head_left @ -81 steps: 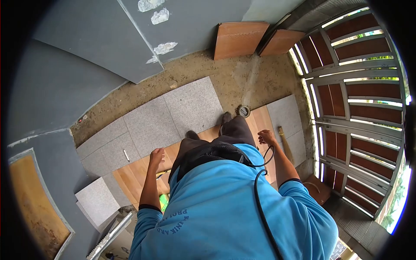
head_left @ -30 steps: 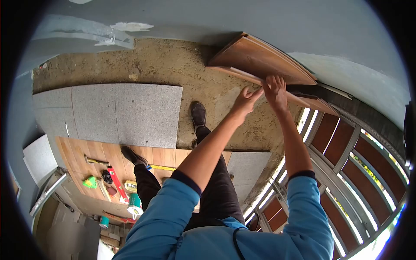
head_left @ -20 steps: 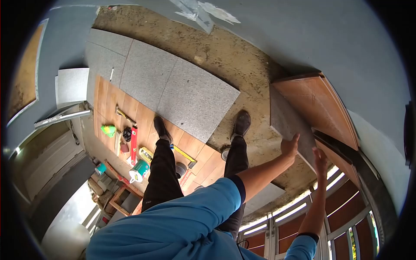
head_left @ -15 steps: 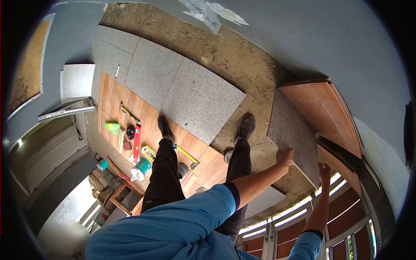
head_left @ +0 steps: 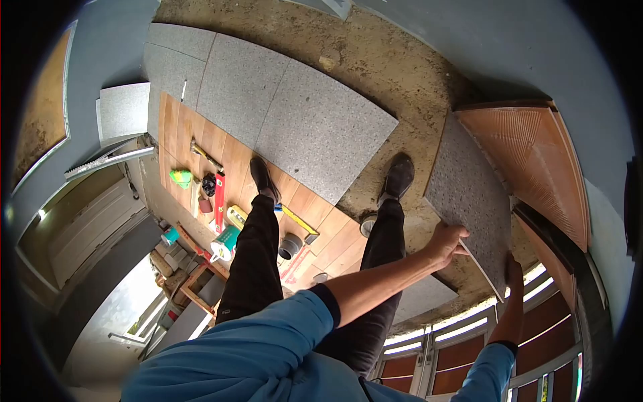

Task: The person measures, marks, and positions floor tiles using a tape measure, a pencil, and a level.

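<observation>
A speckled grey tile (head_left: 469, 194) stands tilted at the right, between my two hands. My left hand (head_left: 447, 245) is at its near edge, fingers bent around the rim. At the tile's lower right side is my right hand (head_left: 514, 273), partly hidden, its fingers hard to make out against the edge. Brown ribbed tile backs (head_left: 526, 154) lean on the wall just beyond. Large grey tiles (head_left: 321, 127) lie on the floor ahead of my feet, and another grey tile (head_left: 423, 299) lies below my left forearm.
Wood-look flooring (head_left: 177, 137) holds a hammer (head_left: 206, 155), a red level (head_left: 220, 201), a yellow-bladed square (head_left: 298, 223), a grey cup (head_left: 290, 246) and a green-white bucket (head_left: 226, 242). Bare rough ground (head_left: 375, 53) borders the wall. A slatted gate (head_left: 462, 358) stands near the right.
The view has shifted, so the floor and tiles sit differently in frame. My left hand now shows bent fingers at the tile's edge, and my right hand has come against the tile's side.
</observation>
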Motion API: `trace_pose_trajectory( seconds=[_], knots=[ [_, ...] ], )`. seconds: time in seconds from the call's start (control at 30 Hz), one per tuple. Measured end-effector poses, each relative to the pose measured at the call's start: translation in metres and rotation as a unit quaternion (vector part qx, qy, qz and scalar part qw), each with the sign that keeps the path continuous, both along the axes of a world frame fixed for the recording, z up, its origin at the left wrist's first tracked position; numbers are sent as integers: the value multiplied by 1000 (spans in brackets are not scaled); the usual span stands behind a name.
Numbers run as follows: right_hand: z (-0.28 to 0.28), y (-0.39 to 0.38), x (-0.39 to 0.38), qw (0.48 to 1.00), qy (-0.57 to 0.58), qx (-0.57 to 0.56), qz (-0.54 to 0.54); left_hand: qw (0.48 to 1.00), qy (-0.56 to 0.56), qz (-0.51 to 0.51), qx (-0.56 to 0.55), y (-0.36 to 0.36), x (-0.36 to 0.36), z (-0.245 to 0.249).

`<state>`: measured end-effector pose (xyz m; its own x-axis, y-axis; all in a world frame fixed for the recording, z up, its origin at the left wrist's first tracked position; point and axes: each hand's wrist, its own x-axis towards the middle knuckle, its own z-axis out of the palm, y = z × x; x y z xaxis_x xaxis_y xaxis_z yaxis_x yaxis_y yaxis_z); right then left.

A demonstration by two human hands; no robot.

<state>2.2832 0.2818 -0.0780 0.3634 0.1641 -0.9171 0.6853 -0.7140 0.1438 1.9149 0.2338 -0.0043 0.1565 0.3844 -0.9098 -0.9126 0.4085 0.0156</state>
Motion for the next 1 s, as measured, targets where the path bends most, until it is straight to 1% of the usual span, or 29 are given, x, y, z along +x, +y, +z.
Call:
trace_pose_trajectory(
  seconds=[0.03, 0.07, 0.1, 0.17, 0.23, 0.27, 0.3, 0.37, 0.4, 0.43, 0.47, 0.5, 0.53, 0.57, 0.6, 0.63, 0.67, 0.7, 0.77, 0.83, 0.87, 0.93, 1.0],
  knots=[
    [4, -7, 3, 999, 31, 9, -3, 1000, 1, -5, -1, -4, -8, 10],
    [-2, -17, 5, 999, 16, 8, 36, 1000, 5, -8, 3, -6, -19, 20],
    [6, -26, -10, 999, 24, 20, 15, 1000, 9, -11, 4, -13, -32, 34],
    [34, -46, -50, 993, 49, 53, -98, 1000, 5, -27, 15, -32, -69, 77],
    [68, -61, -89, 969, 117, 74, -203, 999, 19, -31, -22, -49, -112, 124],
    [77, -64, -104, 951, 151, 84, -256, 999, 11, -23, -30, -59, -133, 144],
    [72, -63, -117, 924, 200, 40, -324, 999, 5, -10, -39, -73, -155, 163],
    [54, -59, -138, 847, 286, -40, -447, 989, 92, -70, 97, -116, -203, 189],
    [72, -41, -190, 868, 259, -25, -423, 947, 205, -204, 139, -120, -234, 210],
    [60, -37, -226, 854, 295, -48, -426, 886, 296, -286, 214, -133, -264, 220],
    [45, -39, -258, 840, 328, -71, -427, 805, 395, -349, 272, -147, -294, 230],
    [34, -42, -294, 839, 345, -57, -418, 871, 344, -265, 229, -153, -308, 230],
    [16, -47, -319, 835, 364, -48, -410, 922, 296, -166, 184, -158, -322, 230],
    [9, -53, -362, 836, 376, -32, -399, 970, 191, -90, 115, -164, -355, 225],
    [1, -63, -397, 859, 353, 20, -369, 995, 97, 2, 31, -170, -389, 219],
    [-11, -72, -431, 878, 332, 70, -338, 994, 107, 10, 26, -185, -415, 203],
    [-26, -74, -461, 882, 291, 75, -363, 993, 114, 20, 6, -193, -446, 196],
    [-43, -78, -493, 888, 282, 111, -345, 992, 120, 28, -11, -198, -479, 186],
    [-67, -85, -546, 899, 252, 185, -305, 984, 157, 71, 50, -219, -537, 144],
    [-53, -83, -628, 905, 196, 196, -322, 980, 109, 142, 84, -251, -603, 93],
    [-43, -81, -669, 907, 167, 202, -330, 976, 126, 157, 77, -255, -630, 80],
    [-34, -81, -741, 906, 168, 216, -323, 967, 162, 185, 59, -262, -681, 53],
    [-47, -82, -790, 898, 186, 226, -328, 963, 141, 217, 74, -272, -726, 17]
  ],
)
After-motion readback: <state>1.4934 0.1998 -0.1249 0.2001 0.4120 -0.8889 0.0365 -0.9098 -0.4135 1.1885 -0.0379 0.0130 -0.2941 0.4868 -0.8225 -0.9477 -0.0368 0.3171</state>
